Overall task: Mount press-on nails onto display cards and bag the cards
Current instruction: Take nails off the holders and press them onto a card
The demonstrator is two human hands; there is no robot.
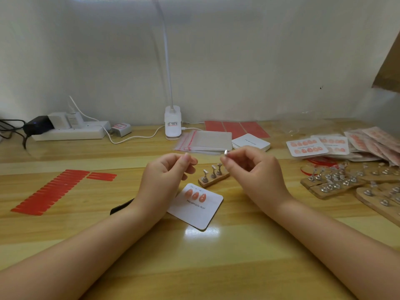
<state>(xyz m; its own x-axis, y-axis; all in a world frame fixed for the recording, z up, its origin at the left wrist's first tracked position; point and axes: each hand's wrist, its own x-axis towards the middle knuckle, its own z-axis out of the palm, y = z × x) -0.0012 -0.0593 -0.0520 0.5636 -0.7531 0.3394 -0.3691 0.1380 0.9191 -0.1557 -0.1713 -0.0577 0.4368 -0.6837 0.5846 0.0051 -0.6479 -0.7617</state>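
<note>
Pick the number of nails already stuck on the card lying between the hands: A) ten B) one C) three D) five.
C: the card carries three pink nails in a row above its printed text, and the rest of its face is bare.

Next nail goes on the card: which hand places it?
Probably left: the left hand pinches a nail above the card; the right hand holds a metal holder.
</note>
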